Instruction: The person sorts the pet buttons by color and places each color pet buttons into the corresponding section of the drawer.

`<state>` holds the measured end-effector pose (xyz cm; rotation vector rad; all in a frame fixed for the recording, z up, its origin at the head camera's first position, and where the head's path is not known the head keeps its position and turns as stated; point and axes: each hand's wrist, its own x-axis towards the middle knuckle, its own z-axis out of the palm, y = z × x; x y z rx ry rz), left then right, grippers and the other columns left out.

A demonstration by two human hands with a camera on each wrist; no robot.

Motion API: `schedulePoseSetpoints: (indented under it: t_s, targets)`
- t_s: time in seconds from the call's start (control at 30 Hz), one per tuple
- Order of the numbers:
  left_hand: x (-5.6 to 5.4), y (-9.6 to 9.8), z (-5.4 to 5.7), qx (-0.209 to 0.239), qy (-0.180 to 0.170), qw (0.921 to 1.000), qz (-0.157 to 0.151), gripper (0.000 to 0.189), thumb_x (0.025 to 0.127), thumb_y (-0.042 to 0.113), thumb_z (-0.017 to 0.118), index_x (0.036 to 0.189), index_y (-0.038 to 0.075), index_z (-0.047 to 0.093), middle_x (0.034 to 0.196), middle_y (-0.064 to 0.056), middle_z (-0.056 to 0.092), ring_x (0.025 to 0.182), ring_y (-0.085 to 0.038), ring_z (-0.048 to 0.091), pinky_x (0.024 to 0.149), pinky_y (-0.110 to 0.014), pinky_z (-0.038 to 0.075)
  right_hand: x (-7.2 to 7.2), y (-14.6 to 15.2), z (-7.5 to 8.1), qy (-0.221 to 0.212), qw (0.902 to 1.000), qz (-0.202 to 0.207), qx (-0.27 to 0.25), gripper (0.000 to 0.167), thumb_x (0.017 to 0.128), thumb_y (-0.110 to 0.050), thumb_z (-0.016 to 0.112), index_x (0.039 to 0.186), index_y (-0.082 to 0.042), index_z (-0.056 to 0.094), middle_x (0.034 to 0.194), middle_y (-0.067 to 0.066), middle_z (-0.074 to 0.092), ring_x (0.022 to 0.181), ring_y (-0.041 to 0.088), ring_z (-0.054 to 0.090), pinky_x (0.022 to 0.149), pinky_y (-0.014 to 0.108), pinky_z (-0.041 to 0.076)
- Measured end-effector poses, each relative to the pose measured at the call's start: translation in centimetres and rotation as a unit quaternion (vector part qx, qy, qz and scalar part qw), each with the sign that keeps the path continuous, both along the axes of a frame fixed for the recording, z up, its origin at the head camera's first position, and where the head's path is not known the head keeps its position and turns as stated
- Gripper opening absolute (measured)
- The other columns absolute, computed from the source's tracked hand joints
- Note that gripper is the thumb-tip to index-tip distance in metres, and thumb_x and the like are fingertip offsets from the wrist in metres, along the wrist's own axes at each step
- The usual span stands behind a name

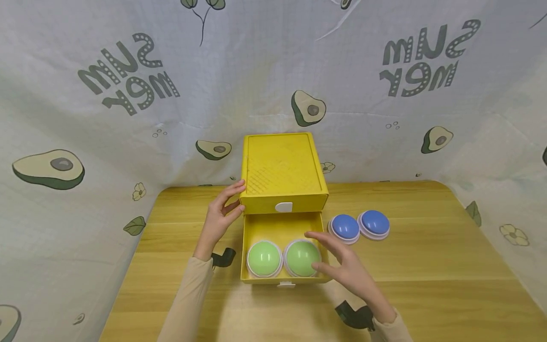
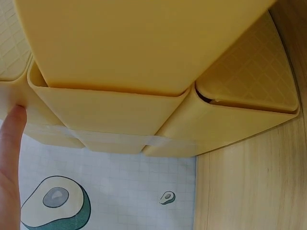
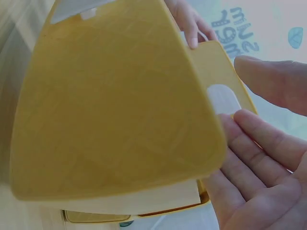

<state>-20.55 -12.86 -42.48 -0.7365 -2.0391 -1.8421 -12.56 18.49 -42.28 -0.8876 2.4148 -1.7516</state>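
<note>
Yellow plastic drawer box (image 1: 282, 173) stands at the back middle of the wooden table (image 1: 427, 266); its lower drawer (image 1: 256, 228) is pulled out toward the person; two green domes (image 1: 264, 258) (image 1: 301, 258) sit side by side at the drawer's front. Left hand (image 1: 220, 213) steadies the box's left front corner, fingers curved against it. Right hand (image 1: 342, 263) hovers over the right green dome, fingers relaxed and spread, grasping nothing. Two blue domes (image 1: 345, 228) (image 1: 374, 223) lie on the table just right of the drawer. Judged step: loading of the drawer, greens placed; the next move would call for a reach right to the nearer blue dome.
</note>
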Motion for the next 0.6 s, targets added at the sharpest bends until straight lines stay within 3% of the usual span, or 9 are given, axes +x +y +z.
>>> schedulePoseSetpoints:
  t_s: [0.17,0.6]
  targets:
    - [1.0,0.4,1.8,-0.005,-0.001,1.0,0.002,0.038,0.085,-0.019,0.059,0.122,-0.015,0.051,0.139,-0.029,0.042,0.126,-0.011,0.045,0.095,-0.047,0.047,0.0,-0.1,0.0,0.009,0.9998,0.015,-0.009,0.051,0.085,0.005,0.066,0.133,0.001,0.051,0.133,0.018,0.053,0.128,0.006,0.042,0.105,0.017,0.03]
    - [1.0,0.4,1.8,0.001,-0.008,1.0,0.001,0.038,0.085,-0.018,0.059,0.122,-0.015,0.051,0.141,-0.023,0.043,0.126,-0.011,0.045,0.096,-0.042,0.047,0.5,-0.2,0.8,0.031,0.9962,0.055,-0.061,0.05,0.087,0.017,0.055,0.135,0.006,0.046,0.128,0.021,0.056,0.12,0.016,0.053,0.101,0.022,0.041]
